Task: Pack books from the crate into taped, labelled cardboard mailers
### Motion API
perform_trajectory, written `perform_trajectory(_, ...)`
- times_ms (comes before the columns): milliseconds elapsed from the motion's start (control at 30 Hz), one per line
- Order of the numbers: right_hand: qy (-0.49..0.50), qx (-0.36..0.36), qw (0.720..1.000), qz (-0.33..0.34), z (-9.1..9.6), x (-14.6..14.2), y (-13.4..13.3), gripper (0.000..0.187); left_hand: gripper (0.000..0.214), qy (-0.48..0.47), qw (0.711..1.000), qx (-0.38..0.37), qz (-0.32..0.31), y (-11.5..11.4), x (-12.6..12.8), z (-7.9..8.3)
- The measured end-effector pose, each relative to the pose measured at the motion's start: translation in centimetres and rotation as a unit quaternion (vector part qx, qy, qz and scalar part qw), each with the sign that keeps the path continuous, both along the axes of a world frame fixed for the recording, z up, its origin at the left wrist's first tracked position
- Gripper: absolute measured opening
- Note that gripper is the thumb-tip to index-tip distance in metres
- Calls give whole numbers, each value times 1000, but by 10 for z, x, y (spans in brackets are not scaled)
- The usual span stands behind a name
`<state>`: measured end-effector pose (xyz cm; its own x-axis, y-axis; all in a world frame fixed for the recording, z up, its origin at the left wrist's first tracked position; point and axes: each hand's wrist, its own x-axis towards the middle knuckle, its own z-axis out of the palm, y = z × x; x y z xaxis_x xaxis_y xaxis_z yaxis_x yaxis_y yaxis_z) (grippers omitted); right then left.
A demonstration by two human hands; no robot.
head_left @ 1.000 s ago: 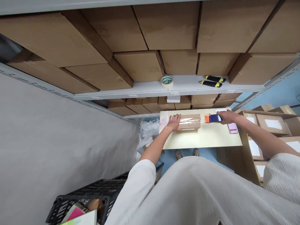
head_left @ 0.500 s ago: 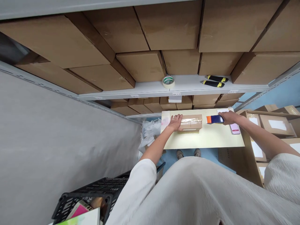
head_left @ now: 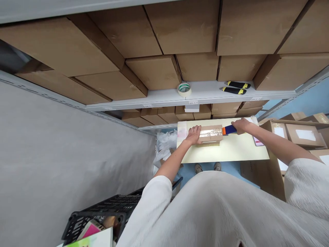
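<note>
A small cardboard box (head_left: 211,133) with clear tape across its top lies on the cream tabletop (head_left: 231,151). My left hand (head_left: 194,134) grips its left end, fingers over the top and thumb at the near side. My right hand (head_left: 240,126) is closed around a blue tape dispenser (head_left: 229,129). The dispenser's orange end meets the upper right end of the box. Partly under my right forearm, a phone with a pinkish screen (head_left: 258,141) lies on the tabletop.
Ahead, a shelf holds large cardboard boxes (head_left: 154,75), a tape roll (head_left: 184,89) and two black-and-yellow utility knives (head_left: 234,90). Labelled boxes in a big carton (head_left: 305,134) stand to the right. A black crate (head_left: 100,214) is at lower left, beside a grey wall (head_left: 64,147).
My right hand has brought the tape dispenser leftward, from a gap beside the box to its right end. The left hand stays on the box, almost unmoved.
</note>
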<state>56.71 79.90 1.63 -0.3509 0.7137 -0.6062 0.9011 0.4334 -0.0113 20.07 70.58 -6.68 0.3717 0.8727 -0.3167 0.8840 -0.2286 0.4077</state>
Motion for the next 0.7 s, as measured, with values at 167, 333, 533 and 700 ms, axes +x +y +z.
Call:
perform_trajectory(167,-25,-14,1000,-4,-3,-16,16,31,134,-6,1000,4,3,0,1,-3)
perform_trajectory(333,-56,-58,996,-27,-14,-44,6,20,133,17,1000,-5,-24,-2,8,-1)
perform_trajectory(533,-13,-133,983,-127,-33,-1,2,36,133,39,999,-23,-3,-15,-3,-7)
perform_trajectory(700,85,-92,958,-259,-49,63,-3,58,133,15,1000,-11,5,-20,-12,-8)
